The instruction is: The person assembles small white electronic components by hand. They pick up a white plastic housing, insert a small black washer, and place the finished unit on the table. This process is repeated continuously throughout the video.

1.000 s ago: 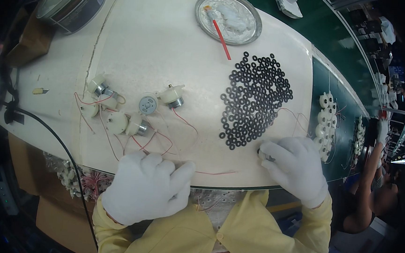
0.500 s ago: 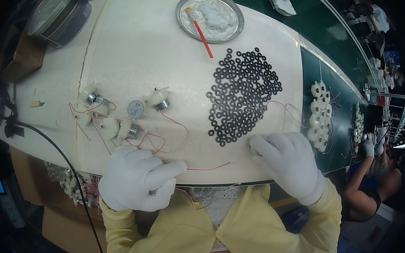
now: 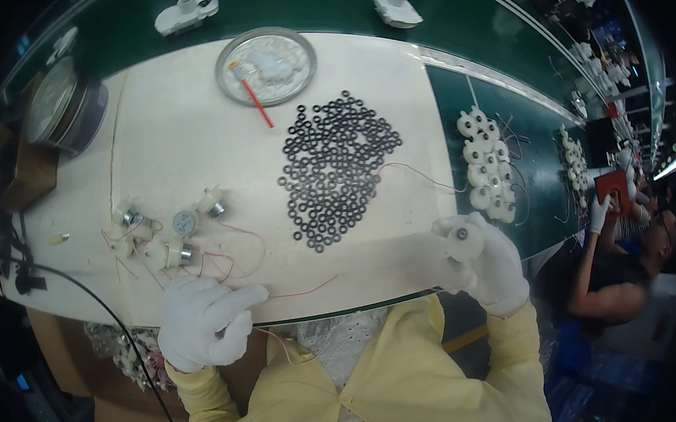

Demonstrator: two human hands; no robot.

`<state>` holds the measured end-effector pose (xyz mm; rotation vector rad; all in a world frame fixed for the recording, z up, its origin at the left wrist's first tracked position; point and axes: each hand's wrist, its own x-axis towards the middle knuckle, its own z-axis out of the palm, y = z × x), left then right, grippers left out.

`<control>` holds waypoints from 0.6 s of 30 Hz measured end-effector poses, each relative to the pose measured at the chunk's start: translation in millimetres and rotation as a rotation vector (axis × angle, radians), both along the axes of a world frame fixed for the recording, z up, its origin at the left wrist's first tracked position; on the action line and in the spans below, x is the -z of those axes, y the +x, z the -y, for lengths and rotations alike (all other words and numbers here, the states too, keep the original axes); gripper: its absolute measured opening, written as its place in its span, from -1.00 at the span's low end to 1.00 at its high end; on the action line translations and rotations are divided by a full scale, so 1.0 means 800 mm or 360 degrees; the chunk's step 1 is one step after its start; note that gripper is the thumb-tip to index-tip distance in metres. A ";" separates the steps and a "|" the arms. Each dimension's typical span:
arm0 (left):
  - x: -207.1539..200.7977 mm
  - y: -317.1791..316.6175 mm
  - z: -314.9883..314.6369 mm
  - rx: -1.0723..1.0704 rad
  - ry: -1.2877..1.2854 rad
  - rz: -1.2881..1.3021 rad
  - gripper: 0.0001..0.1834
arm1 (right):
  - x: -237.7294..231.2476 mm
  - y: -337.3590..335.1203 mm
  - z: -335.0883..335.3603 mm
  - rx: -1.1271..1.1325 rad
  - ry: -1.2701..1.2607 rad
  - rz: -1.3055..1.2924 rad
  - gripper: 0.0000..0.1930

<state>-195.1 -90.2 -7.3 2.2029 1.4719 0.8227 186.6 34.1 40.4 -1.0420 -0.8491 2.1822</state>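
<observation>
My right hand (image 3: pixel 498 273), in a white glove, grips a round white plastic motor housing (image 3: pixel 465 243) with a black rubber ring at its centre, over the table's front right edge. My left hand (image 3: pixel 209 320), also gloved, is curled closed at the front edge. What lies in its fingers is hidden, though a thin red wire (image 3: pixel 301 293) and a hanging wire (image 3: pixel 285 347) come out beside it. Behind that hand lie several small motors with white housings (image 3: pixel 166 252) and tangled red wires. Small black rubber rings (image 3: pixel 333 167) are spread in one layer mid-table.
A round metal tray (image 3: pixel 304 83) of whitish paste holds a red-handled brush (image 3: pixel 258 103). White housings with black centres (image 3: pixel 489 163) stand in rows on the green surface at right. A tub (image 3: pixel 86 119) stands at left. White parts (image 3: pixel 185 16) lie beyond; a co-worker (image 3: pixel 616 270) is at right.
My right hand has lifted from beside the rings and turned, so the white housing in it now shows. My left hand stays closed near the edge. The whole view has shifted.
</observation>
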 end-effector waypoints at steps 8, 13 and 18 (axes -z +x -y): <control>0.004 0.005 0.003 -0.0088 0.0030 0.0004 -0.68 | -0.010 0.075 0.021 -0.0035 0.0079 -0.0922 -0.28; 0.002 0.008 0.004 -0.0135 -0.0037 -0.0020 -0.69 | -0.032 0.145 0.006 0.0287 0.0438 -0.0153 -0.40; -0.002 0.017 0.004 -0.0215 -0.0035 -0.0062 -0.70 | -0.040 0.188 -0.028 0.0487 0.0767 0.0446 -0.48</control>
